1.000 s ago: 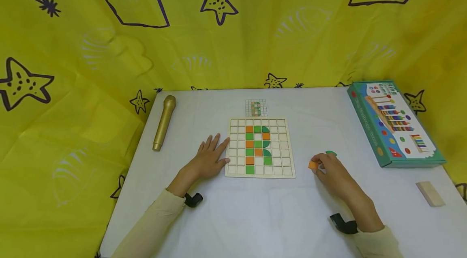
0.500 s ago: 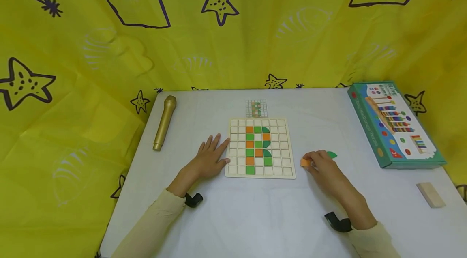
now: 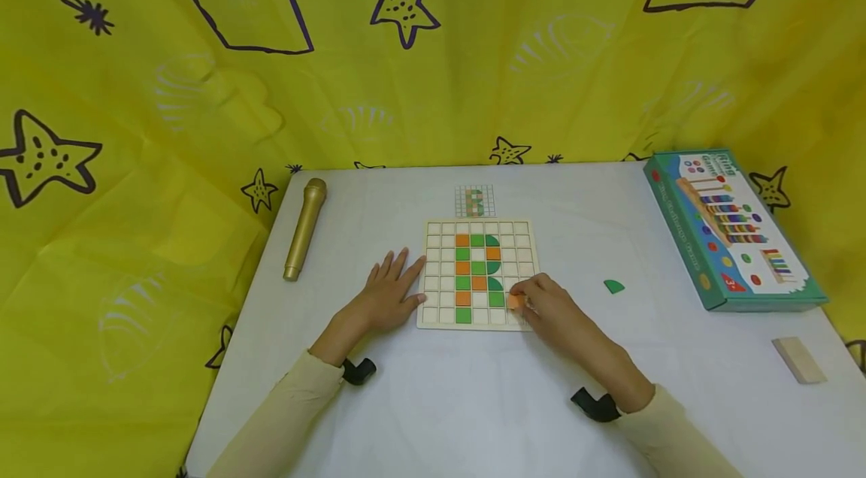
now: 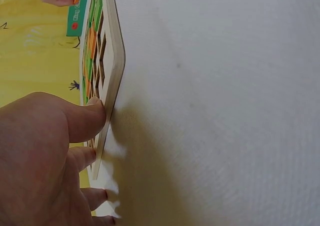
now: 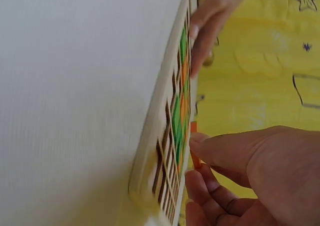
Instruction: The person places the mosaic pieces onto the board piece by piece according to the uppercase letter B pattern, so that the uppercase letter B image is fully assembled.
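On the white table lies a wooden grid board (image 3: 443, 316) with green and orange tiles set in some of its cells, forming an R shape. My left hand (image 3: 389, 297) rests at the board's left edge, fingers spread, with thumb and index fingertip touching the rim. Over the lower right cells, my right hand (image 3: 558, 313) pinches an orange square tile (image 3: 516, 302) between thumb and fingers. The right wrist view shows that tile (image 5: 194, 131) held close over the grid. A green quarter-circle tile (image 3: 614, 286) lies on the table right of the board.
A small pattern card (image 3: 475, 201) sits just behind the board. At the left is a gold microphone (image 3: 306, 228). A green game box (image 3: 734, 230) stands at the right, with a pale wooden block (image 3: 798, 359) in front of it. Yellow printed cloth (image 3: 433, 87) hangs behind.
My right hand has moved left with the orange tile, from beside the green quarter-circle tile to over the board's lower right. The left hand has stayed in place.
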Demonstrator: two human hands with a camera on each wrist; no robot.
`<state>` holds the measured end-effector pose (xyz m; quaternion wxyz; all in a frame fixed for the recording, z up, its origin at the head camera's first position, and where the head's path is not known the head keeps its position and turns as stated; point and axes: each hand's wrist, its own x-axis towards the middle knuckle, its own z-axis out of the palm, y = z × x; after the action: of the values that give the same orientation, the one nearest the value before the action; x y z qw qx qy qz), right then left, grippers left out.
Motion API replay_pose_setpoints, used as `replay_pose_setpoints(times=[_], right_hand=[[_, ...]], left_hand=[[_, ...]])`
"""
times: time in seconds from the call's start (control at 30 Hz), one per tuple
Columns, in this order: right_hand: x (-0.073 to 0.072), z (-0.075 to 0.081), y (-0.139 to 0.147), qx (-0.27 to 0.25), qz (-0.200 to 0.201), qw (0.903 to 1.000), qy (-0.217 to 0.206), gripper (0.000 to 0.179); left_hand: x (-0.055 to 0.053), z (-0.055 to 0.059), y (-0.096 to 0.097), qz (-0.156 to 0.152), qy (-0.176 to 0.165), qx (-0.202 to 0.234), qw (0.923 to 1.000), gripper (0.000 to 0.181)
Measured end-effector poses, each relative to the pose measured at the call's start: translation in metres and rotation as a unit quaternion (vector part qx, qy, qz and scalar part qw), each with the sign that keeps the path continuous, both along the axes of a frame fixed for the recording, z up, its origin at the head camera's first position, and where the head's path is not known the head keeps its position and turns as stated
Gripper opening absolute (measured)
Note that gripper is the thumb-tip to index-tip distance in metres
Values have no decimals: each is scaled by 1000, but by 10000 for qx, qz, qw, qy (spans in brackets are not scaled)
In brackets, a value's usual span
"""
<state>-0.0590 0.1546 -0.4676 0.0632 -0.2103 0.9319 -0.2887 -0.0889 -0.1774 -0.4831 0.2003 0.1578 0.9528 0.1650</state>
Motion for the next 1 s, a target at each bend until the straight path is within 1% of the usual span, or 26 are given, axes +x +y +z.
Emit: replay_pose_setpoints(times=[0.1, 0.17, 0.37, 0.6, 0.8, 1.0], right_hand=[[3, -1, -15, -45, 214, 9993, 288, 24], [4, -2, -24, -45, 270, 9989, 391, 23], [7, -6, -41, 67, 302, 9987, 410, 14], [10, -11, -47, 77, 427, 9982, 421, 13], [11, -10, -48, 77, 662, 9959, 619, 19], [10, -13, -47, 75, 680, 9947, 770, 19]], left_hand=[[0, 1, 0, 3, -12, 22, 10000, 73], [0, 2, 0, 10, -25, 52, 10000, 73], [0, 2, 0, 18, -30, 70, 10000, 73], [0, 3, -1, -29, -41, 58, 10000, 73], [0, 3, -1, -42, -63, 51, 10000, 73], [0, 2, 0, -18, -43, 68, 10000, 73]])
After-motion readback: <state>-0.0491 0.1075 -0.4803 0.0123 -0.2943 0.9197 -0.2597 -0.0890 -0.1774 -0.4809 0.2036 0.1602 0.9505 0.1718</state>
